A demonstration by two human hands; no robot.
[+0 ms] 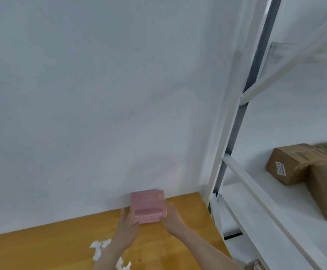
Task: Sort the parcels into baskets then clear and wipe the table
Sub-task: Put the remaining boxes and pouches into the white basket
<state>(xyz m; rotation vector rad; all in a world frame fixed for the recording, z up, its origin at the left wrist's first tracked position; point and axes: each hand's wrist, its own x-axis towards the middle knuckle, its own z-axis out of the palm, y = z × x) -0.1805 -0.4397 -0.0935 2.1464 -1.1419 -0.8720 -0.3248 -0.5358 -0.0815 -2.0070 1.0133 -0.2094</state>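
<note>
- Pink pack [148,206] sits at the far edge of the counter [41,248], against the white wall [100,94] and near the counter's right-hand corner.
- Pack is held between both hands: left hand [128,224] on its left side, right hand [173,217] on its right side.
- White lettering runs across the lower part of the pack's face; too blurred to read.
- Can't tell whether the pack's base rests on the counter or is slightly lifted.
- Shelf rack [234,133], white metal, stands just right of the counter.
- Brown parcels [295,164] lie on one of its shelves, bunched together and touching. The nearest one is tilted and has a white label on its end.
- Crumpled white paper scraps [98,248] lie on the counter near the front, just left of the left forearm and partly under it.
- Left hand: fingers extend up along the pack's left edge, thumb wraps onto the lower left corner of its face, so it grips the pack.
- Right hand: fingers look straight and flat against the pack's right side, pressing rather than wrapping; thumb position not clear.
- Both forearms are bare, come up from the bottom edge of the view and converge on the pack.
</note>
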